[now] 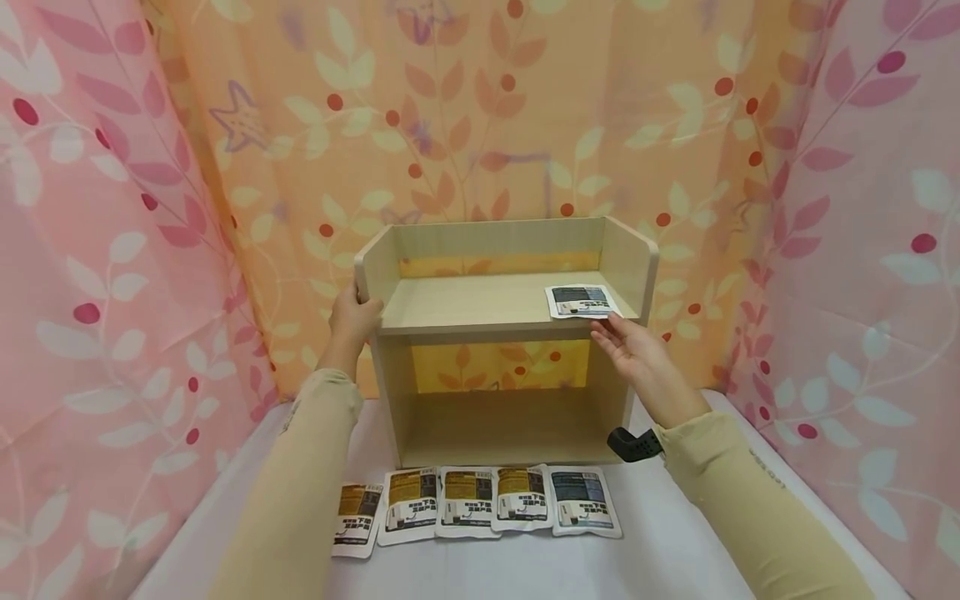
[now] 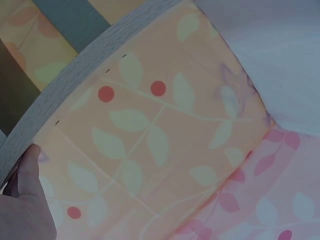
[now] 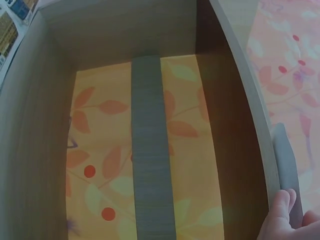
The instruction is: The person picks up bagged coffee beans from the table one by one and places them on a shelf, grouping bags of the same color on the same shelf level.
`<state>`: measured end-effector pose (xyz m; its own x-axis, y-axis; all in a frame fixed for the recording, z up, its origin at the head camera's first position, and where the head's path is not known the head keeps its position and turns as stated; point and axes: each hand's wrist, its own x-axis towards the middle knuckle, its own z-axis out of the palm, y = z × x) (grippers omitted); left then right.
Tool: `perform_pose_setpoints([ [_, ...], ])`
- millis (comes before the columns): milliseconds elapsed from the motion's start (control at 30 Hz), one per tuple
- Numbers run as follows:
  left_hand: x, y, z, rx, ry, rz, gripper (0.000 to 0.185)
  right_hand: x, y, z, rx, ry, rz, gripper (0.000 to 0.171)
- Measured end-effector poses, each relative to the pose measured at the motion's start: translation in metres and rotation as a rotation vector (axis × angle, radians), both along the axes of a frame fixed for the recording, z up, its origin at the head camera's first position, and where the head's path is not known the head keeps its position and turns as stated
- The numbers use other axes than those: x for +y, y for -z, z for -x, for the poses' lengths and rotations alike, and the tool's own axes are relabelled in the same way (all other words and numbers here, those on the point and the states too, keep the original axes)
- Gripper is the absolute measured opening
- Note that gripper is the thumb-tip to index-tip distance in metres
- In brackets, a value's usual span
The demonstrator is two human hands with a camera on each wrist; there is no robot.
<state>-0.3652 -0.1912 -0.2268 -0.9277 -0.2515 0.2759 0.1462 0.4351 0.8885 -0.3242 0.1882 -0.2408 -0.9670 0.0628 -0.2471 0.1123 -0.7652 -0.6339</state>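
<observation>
A small wooden two-tier shelf [image 1: 480,329] stands on the table. My left hand [image 1: 352,321] grips its left side panel; the left wrist view shows part of that hand [image 2: 27,200] at the panel's edge. A flat white packet [image 1: 581,302] with a dark blue printed panel is at the right end of the upper board. My right hand [image 1: 637,358] pinches its front edge, thumb above and fingers below. From the right wrist, the packet [image 3: 287,165] appears nearly edge-on beside the board, with fingertips [image 3: 281,202] against it.
In front of the shelf lies a row of several similar packets, mostly brown-panelled ones [image 1: 467,502], with a blue one [image 1: 585,502] at the right end. A white cloth [image 1: 450,571] covers the table. Patterned curtains [image 1: 480,108] surround it. A black device [image 1: 634,445] sits at my right wrist.
</observation>
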Motion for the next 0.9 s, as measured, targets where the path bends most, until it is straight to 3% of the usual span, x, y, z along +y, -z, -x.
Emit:
perform_pose_setpoints([
  [233, 0.0, 0.001, 0.001, 0.005, 0.007, 0.002, 0.055, 0.0, -0.001, 0.001, -0.021, 0.022, -0.035, 0.007],
  [433, -0.001, 0.002, 0.002, 0.01, 0.002, 0.007, 0.054, 0.007, 0.005, -0.005, -0.018, -0.009, -0.027, 0.014],
  [667, 0.0, 0.001, 0.0, 0.002, -0.001, 0.006, 0.051, 0.023, 0.019, -0.018, 0.011, -0.053, 0.018, 0.016],
  [900, 0.002, 0.0, -0.002, 0.002, -0.008, -0.001, 0.049, 0.037, 0.039, -0.032, 0.016, -0.05, -0.017, 0.015],
])
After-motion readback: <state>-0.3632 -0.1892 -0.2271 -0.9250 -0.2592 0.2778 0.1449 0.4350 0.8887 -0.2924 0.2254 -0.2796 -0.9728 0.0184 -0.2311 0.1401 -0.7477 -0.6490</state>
